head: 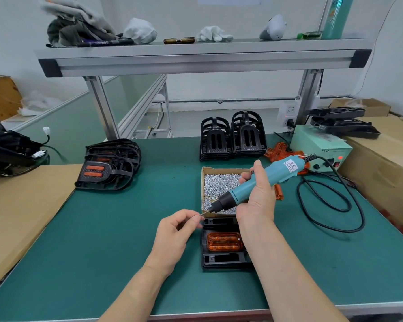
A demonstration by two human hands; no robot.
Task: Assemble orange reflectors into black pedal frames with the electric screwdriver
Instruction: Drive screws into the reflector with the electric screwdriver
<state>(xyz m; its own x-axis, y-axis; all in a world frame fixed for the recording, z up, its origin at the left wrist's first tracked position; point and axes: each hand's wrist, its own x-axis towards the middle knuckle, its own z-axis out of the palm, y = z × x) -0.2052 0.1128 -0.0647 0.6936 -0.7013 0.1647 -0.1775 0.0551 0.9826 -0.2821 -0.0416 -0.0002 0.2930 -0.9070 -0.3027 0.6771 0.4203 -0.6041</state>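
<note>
Left hand (175, 231) pinches screw (202, 214) at screwdriver (254, 184) bit; box (319, 145) marked "LED".

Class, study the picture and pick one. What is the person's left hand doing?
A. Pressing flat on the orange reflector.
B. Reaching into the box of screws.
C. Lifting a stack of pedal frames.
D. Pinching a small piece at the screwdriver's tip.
D: the left hand pinches a small piece, too small to identify, at the tip of the electric screwdriver that the right hand grips.

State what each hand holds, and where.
Right hand grips the electric screwdriver by its teal body; left hand pinches something, probably a screw, at the bit.
</note>
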